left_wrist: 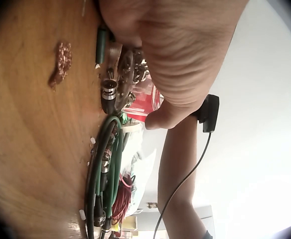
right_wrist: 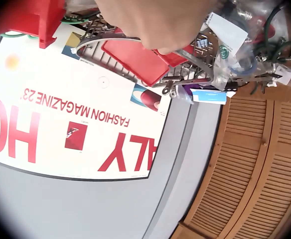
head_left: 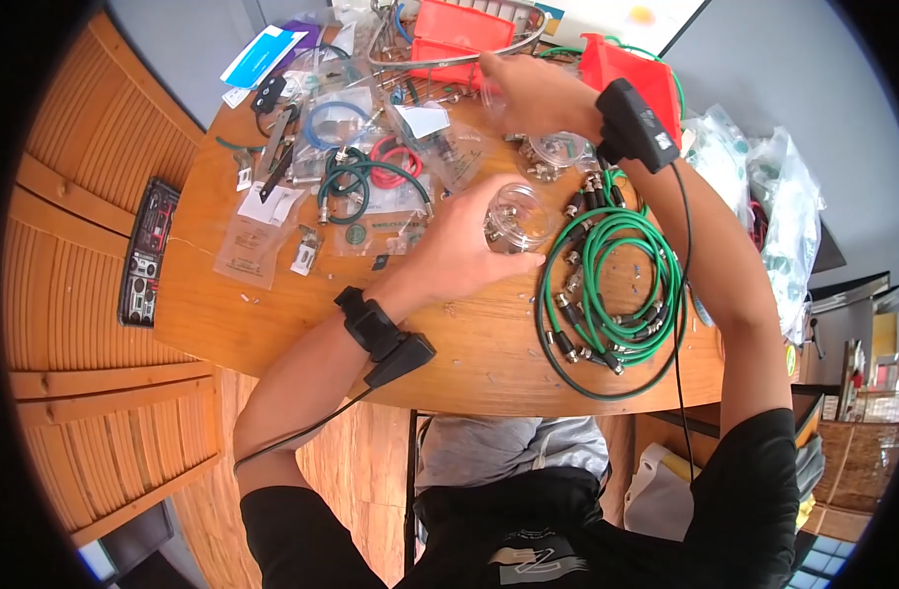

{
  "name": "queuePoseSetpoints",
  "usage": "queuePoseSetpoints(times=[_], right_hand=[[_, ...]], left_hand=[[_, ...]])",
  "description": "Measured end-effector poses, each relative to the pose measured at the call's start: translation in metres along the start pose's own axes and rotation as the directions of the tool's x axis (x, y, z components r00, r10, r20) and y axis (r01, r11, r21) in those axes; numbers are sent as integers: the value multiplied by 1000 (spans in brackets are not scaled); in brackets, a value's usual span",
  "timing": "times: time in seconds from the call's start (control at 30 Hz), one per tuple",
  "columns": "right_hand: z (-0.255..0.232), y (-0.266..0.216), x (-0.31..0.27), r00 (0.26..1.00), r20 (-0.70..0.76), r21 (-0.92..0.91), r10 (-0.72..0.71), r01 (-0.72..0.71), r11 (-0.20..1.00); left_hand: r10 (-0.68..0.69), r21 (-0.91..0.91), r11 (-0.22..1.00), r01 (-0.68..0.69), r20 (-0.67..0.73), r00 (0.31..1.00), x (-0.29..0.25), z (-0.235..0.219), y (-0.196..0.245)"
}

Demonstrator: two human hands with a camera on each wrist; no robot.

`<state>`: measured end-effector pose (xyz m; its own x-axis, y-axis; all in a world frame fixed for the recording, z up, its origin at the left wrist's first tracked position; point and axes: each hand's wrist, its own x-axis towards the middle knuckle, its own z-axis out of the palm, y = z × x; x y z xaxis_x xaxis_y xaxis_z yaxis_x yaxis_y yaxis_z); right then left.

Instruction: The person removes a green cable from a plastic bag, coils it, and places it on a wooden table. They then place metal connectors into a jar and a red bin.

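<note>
In the head view my left hand (head_left: 464, 240) holds a round clear container (head_left: 521, 218) with small metal parts in it, thumb and fingers around its side. My right hand (head_left: 547, 93) reaches over the back of the table beside a wire rack (head_left: 459, 61) holding red bins (head_left: 459, 34); its fingertips are near the rack's front rim, and whether they grip anything is hidden. The right wrist view shows the right hand (right_wrist: 158, 20) above the rack. Another clear container with metal connectors (head_left: 557, 149) stands below the right hand.
Coiled green cables (head_left: 616, 285) with black connectors lie right of the left hand. Plastic bags, a blue cable (head_left: 336, 126) and a red cable (head_left: 395, 162) cover the table's left. A red bin (head_left: 631, 83) stands at the back right; copper strands (left_wrist: 62, 62) lie on the wood.
</note>
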<state>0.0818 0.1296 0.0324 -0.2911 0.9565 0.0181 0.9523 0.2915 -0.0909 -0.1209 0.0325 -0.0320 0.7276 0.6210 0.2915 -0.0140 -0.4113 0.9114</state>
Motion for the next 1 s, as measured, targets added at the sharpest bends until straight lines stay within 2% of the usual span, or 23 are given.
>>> queuePoseSetpoints(times=[0.07,0.17,0.2,0.27,0.37,0.47,0.57,0.6,0.7,0.83,0.9,0.97,1.0], right_hand=[[-15,5,-16,996,-88,-6,-9,9,1000],[-31,5,-45,941,-334,281,-62,163,946],[-35,0,-58,949,-316,462,-20,172,870],[-39,-14,-88,965,-256,763,52,169,624],[-34,-32,-126,946,-310,868,95,241,434],[-13,-38,-143,903,-423,850,74,366,379],[4,-44,-148,876,-483,792,6,434,429],[10,-42,-149,863,-504,751,-16,448,486],[20,-43,-150,836,-540,617,-98,473,629],[16,-42,-150,813,-560,548,-161,509,664],[11,-38,-153,816,-570,548,-95,464,696],[4,-32,-154,806,-591,563,-19,430,706],[-3,-28,-157,838,-546,521,-13,351,778]], left_hand=[[-18,-32,999,19,6,1000,0,0,0],[-28,-60,998,28,4,1000,0,0,-2],[-28,-70,997,28,1,1000,0,1,-3],[-30,-152,988,28,-12,999,0,2,-3],[-39,-172,985,34,-22,999,1,0,3],[-19,-210,978,10,-39,999,2,0,4],[17,-257,965,-46,-117,993,3,5,1],[28,-268,961,-69,-153,988,4,7,0],[28,-159,986,-55,-164,986,2,3,2],[62,-96,992,-83,-208,976,3,6,-4],[46,-82,995,-64,-205,978,1,6,-5],[-17,-97,995,5,-127,992,1,2,0],[-47,-103,994,38,-88,995,1,1,1]])
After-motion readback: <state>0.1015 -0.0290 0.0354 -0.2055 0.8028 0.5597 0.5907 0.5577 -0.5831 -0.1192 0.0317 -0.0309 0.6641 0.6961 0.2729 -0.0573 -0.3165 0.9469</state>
